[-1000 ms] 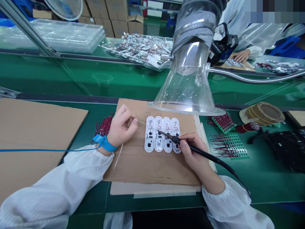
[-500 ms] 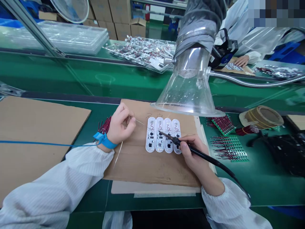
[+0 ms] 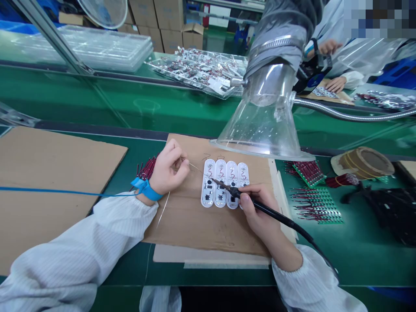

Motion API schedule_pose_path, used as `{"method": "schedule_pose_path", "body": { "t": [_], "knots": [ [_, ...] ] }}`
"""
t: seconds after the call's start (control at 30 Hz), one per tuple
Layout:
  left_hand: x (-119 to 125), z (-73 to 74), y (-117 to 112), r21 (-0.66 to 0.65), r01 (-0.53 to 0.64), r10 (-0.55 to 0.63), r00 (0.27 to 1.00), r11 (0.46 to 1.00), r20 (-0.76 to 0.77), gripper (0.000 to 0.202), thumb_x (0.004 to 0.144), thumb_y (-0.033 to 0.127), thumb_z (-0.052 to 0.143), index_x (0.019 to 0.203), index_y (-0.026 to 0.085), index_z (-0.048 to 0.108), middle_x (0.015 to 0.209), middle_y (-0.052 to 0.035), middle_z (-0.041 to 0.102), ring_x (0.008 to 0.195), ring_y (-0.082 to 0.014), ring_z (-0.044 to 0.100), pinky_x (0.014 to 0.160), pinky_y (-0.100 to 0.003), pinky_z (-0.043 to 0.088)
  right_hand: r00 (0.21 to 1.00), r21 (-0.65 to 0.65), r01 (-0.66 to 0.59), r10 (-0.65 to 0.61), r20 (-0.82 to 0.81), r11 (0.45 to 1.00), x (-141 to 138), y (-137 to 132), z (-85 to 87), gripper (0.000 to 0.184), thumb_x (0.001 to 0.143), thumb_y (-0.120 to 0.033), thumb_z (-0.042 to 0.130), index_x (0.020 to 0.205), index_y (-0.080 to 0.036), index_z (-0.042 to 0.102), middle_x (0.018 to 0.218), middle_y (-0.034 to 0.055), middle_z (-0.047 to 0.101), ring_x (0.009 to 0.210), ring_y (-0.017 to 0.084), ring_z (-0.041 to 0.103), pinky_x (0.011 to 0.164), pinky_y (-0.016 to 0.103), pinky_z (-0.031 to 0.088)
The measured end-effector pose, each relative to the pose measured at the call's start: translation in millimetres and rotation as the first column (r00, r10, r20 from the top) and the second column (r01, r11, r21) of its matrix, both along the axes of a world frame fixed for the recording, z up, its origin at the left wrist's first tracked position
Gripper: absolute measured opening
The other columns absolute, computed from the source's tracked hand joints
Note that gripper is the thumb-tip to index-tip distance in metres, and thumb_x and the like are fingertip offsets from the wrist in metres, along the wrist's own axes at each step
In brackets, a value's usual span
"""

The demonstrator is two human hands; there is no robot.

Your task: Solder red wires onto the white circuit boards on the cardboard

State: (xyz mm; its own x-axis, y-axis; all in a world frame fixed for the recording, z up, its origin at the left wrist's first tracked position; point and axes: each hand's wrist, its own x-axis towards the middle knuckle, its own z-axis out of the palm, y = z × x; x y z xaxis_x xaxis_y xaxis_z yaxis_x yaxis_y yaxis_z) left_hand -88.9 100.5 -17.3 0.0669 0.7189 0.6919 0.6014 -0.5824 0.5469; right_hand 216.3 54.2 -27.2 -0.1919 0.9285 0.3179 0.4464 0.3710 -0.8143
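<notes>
**While the left hand (image 3: pixel 169 168) pinched a thin silver wire (image 3: pixel 196 168), the right hand (image 3: pixel 256 212) gripped a black soldering iron (image 3: pixel 263 207) over four white oblong circuit boards (image 3: pixel 221 182).**

The boards lay side by side on a brown cardboard sheet (image 3: pixel 208 229), under a clear plastic funnel hood (image 3: pixel 263 117). Small pen marks (image 3: pixel 212 157) above them were too hard to read. A blue strap (image 3: pixel 146 190) circled the left wrist. Green boards with red wires (image 3: pixel 316 206) sat off to the right.
</notes>
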Motion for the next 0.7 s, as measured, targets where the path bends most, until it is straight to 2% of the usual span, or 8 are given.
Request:
{"method": "schedule_pose_path", "body": {
  "t": [0.27,0.4,0.6,0.7],
  "knots": [
    [0.4,0.3,-0.7,-0.01,0.046,-0.046,0.999,0.999,-0.01,0.02,0.091,0.008,0.059,0.08,0.023,0.051,0.078,0.0013,0.043,0.068,-0.0166,0.044,0.058,-0.032,0.034,1.0,0.03,-0.019,0.019,0.01,0.999,-5.3,0.0,7.2,0.025,0.11,-0.05,0.065,0.103,-0.027,0.072,0.08,0.001,0.079,0.064,0.017,0.074,0.058,0.029,0.058],
    [0.3,0.3,-0.7,-0.017,0.023,-0.023,1.0,1.0,-0.007,0.019,0.088,0.009,0.06,0.08,0.023,0.05,0.078,0.0008,0.045,0.068,-0.0174,0.044,0.058,-0.033,0.035,1.0,0.001,-0.015,0.015,0.018,1.0,-1.8,-0.2,4.5,0.026,0.109,-0.051,0.067,0.102,-0.027,0.072,0.078,0.0011,0.077,0.062,0.018,0.073,0.057,0.029,0.057],
    [-0.8,0.8,1.0,0.02,-0.016,0.016,1.0,1.0,0.022,0.019,0.087,0.009,0.057,0.079,0.024,0.048,0.078,0.0002,0.046,0.069,-0.0183,0.043,0.058,-0.034,0.034,0.995,-0.075,0.066,-0.071,-0.065,0.995,2.9,-2.7,-1.6,0.022,0.109,-0.049,0.07,0.11,-0.028,0.071,0.089,0.0025,0.079,0.068,0.02,0.075,0.059,0.031,0.058],
    [-0.7,0.8,1.8,0.026,-0.01,0.009,1.0,1.0,0.027,0.019,0.087,0.008,0.057,0.079,0.024,0.048,0.078,0.0003,0.046,0.068,-0.0183,0.043,0.058,-0.034,0.033,0.998,-0.074,0.01,-0.015,-0.066,0.997,-4.7,-1.8,3.1,0.021,0.109,-0.048,0.069,0.108,-0.028,0.071,0.083,0.001,0.077,0.067,0.019,0.074,0.06,0.03,0.059]
  ]
}}
